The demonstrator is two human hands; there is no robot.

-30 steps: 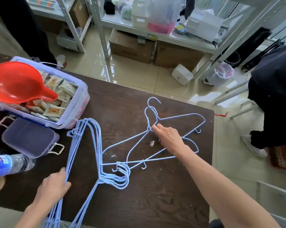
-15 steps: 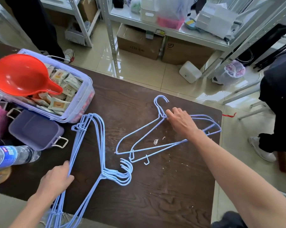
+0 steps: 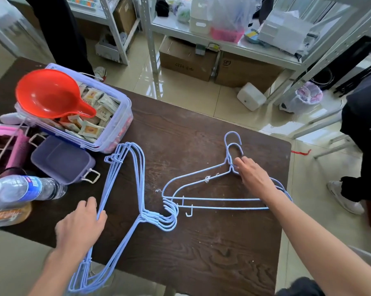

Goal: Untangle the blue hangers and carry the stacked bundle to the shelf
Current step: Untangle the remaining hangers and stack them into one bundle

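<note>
Thin pale-blue wire hangers lie on the dark table (image 3: 201,248): the left hand (image 3: 80,227) grips a stacked bundle (image 3: 135,178), while the right hand (image 3: 253,178), fingers spread, presses on two loose hangers (image 3: 201,178).

At the left of your frame a red scoop (image 3: 50,94) rests on a clear bin (image 3: 118,127) of packets; below it sit a purple box (image 3: 63,160) and a water bottle (image 3: 28,189) on the desk (image 3: 201,242).

A dark wood-grain counter (image 3: 212,253) carries a stacked bundle of blue hangers (image 3: 124,189) on its left part and two loose blue hangers (image 3: 201,180) to the right. Along the left edge sit a clear bin of packets (image 3: 114,133), a purple lidded box (image 3: 63,159), a pink basket (image 3: 20,146) and a lying water bottle (image 3: 26,189).
</note>
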